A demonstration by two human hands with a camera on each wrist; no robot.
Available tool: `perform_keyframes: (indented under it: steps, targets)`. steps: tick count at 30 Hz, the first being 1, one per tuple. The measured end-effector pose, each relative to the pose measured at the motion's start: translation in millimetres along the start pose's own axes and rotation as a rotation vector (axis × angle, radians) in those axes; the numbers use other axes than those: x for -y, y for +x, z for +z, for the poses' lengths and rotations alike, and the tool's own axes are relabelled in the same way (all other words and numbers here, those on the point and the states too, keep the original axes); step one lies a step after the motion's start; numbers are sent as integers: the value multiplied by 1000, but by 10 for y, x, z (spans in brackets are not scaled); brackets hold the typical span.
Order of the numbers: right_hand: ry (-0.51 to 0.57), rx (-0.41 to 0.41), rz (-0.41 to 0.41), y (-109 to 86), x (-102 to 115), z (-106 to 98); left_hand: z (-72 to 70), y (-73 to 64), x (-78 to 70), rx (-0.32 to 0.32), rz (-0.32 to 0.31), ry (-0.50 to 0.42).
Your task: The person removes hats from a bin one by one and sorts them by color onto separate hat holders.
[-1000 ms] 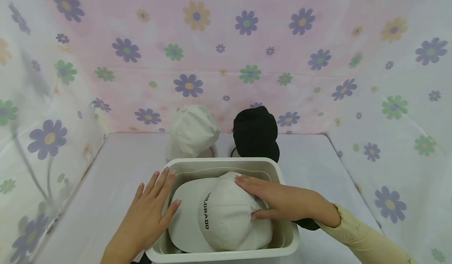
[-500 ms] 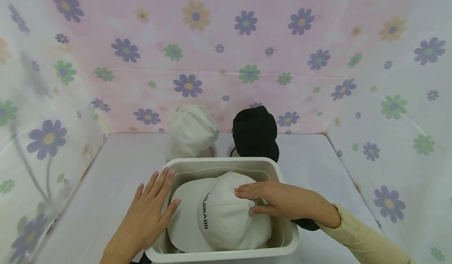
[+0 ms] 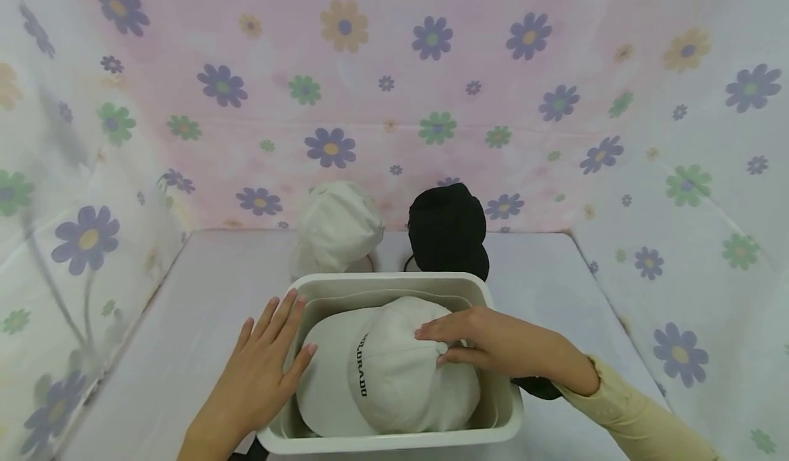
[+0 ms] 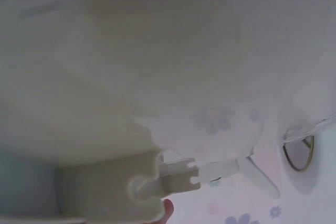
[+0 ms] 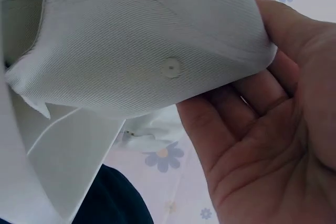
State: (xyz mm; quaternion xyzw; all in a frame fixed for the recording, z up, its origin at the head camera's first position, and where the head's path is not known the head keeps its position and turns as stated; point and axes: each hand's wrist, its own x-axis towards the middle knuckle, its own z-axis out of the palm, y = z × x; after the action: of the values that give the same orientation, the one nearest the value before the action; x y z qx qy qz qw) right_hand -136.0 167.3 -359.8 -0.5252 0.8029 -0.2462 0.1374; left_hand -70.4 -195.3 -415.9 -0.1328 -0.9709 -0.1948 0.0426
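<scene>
The left hand (image 3: 261, 362) lies flat along the side of a white bin (image 3: 394, 442), fingers straight, its thumb held apart over the rim. The right hand (image 3: 487, 343), at the end of a pale yellow sleeve (image 3: 635, 406), pinches the crown of a white cap (image 3: 394, 372) between thumb and fingers, the top button between them. That cap sits inside the bin, between both hands, brim toward the left one (dark letters, COLORADO, run across its front). Beyond the left fingertips stands a second pale cap (image 3: 339, 225); beyond the right hand, a black cap (image 3: 446, 228). Farthest from both hands hangs a flowered backdrop (image 3: 394, 105).
</scene>
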Motion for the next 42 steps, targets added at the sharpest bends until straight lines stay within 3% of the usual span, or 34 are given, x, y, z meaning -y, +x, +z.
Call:
perform_keyframes:
  steps: [8,20,30,42]
  targets:
    - [3,-60,-54,-42,-10,-36,1,2,-9,2,-2,-12]
    - [10,-120,-66,-100,48,-151,-3,-2,-6,4,0,-20]
    - [47,-248,-71,-178,132,-323,-15,-10,-1,23,-13,-48]
    - [-13,-361,-163,-237,184,-479,-16,5,5,24,-15,-56]
